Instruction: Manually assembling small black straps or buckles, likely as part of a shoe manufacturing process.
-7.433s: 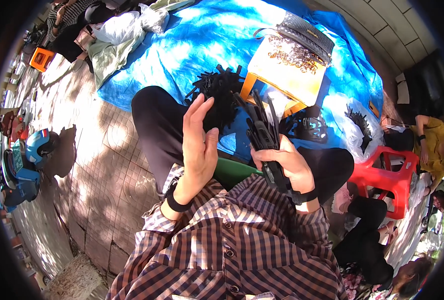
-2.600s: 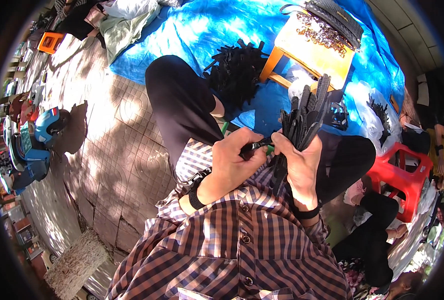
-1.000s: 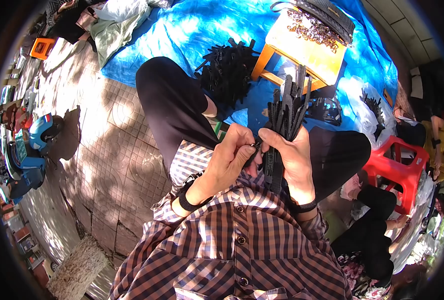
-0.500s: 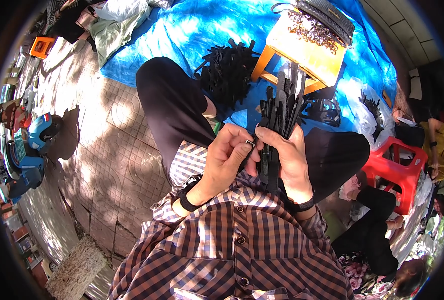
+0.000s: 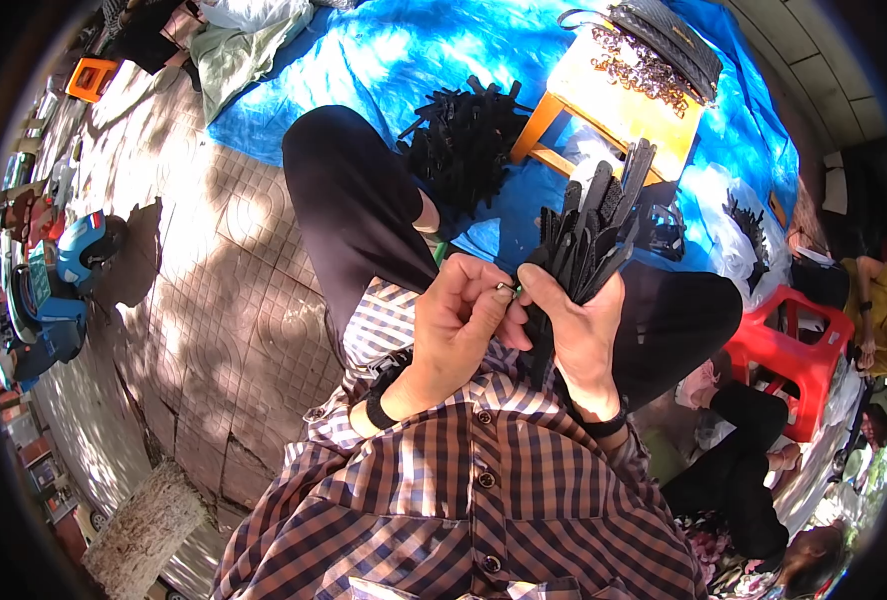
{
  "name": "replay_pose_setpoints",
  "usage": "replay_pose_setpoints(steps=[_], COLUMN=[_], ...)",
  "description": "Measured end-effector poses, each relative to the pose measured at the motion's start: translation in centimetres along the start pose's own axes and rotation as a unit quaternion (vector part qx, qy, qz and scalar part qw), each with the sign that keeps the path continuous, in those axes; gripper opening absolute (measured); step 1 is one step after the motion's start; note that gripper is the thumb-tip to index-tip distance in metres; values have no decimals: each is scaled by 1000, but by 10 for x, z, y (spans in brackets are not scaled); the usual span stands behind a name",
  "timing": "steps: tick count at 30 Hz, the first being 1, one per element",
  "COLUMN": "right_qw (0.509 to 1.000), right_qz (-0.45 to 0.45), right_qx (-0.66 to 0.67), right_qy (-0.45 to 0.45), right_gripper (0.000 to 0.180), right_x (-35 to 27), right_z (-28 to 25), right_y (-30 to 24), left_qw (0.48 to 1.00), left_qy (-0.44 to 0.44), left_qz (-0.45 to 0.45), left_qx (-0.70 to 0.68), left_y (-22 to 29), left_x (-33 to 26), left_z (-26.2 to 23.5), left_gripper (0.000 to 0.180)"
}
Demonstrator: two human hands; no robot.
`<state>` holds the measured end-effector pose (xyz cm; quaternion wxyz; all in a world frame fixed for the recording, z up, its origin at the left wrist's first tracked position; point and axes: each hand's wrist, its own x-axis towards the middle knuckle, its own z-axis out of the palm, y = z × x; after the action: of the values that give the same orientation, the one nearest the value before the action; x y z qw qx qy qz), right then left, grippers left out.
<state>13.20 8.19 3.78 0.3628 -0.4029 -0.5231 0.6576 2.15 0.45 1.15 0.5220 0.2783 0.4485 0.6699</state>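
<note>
My right hand [image 5: 586, 335] is closed round a bundle of black straps [image 5: 592, 215], whose ends fan out upward and away from me. Its thumb presses on the straps and meets the fingertips of my left hand [image 5: 461, 318]. A small shiny metal buckle [image 5: 505, 288] is pinched between the left thumb and fingers, right beside the bundle. A tiny bit of green shows at the same spot. Whether a strap passes through the buckle is too small to tell. Beyond my legs, a heap of similar black straps [image 5: 464, 145] lies on the blue tarp [image 5: 364, 60].
An orange stool [image 5: 544, 125] bears many small metal buckles [image 5: 644, 70] and a black bag [image 5: 672, 45]. At right stand a red plastic stool [image 5: 799, 350] and a clear plastic bag [image 5: 729, 215]. A person in black trousers [image 5: 739, 465] sits close on my right. A stone block [image 5: 149, 530] lies lower left.
The strap bundle has tilted to the right and its ends have spread. The buckle in my left fingers has turned and sits closer to my right thumb.
</note>
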Motion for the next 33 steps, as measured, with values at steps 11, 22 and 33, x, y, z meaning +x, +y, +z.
replay_pose_setpoints(steps=[11,22,33], right_qw=[995,999,998], right_qz=[-55,-52,-5], right_qx=[-11,-6,62], right_qy=[77,5,5], right_gripper=[21,9,6], right_x=[-9,-7,6], right_z=[9,-5,-25], right_y=[14,14,17], left_qw=[998,989,980], left_qy=[51,76,-24], left_qz=[-41,-27,-196], left_qx=[-10,124,1], left_y=[3,10,26], left_x=[0,-1,15], left_z=[8,16,4], left_gripper=[4,8,17])
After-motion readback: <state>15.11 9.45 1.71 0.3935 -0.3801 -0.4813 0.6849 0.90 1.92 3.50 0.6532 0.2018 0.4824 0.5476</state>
